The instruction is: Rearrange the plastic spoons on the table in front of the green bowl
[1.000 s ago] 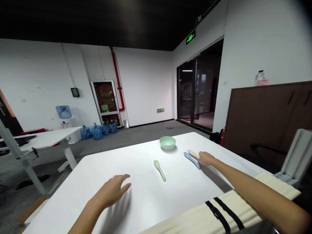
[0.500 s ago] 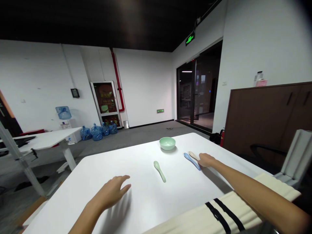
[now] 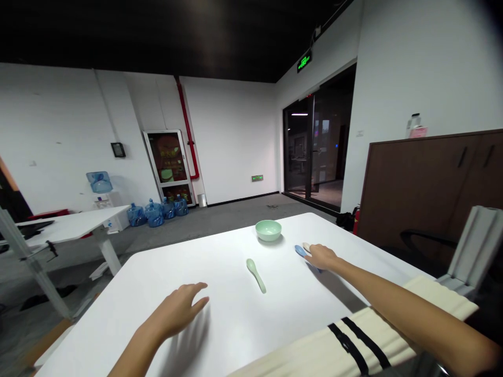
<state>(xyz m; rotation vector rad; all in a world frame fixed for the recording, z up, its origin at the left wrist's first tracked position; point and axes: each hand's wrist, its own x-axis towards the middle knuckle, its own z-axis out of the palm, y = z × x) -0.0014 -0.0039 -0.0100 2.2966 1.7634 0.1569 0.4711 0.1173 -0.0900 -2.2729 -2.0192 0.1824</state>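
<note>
And here's the pale green bowl [image 3: 268,230], smooth and glossy, a glazed ceramic look with a soft shine on its rim! Close by, the green spoon [image 3: 256,275] carries that same sleek finish, and the blue spoon [image 3: 300,251] looks just as smooth. Underneath, the white surface [image 3: 220,319] is smooth with a low sheen. Over on the right, a striped cream cloth [image 3: 353,335] looks matt and soft. Further out, the blue water jugs [image 3: 154,213] gleam like plastic, the dark brown cabinet [image 3: 416,193] shows a flat wood-look finish, and the grey carpet [image 3: 228,214] reads rough and matt!
</note>
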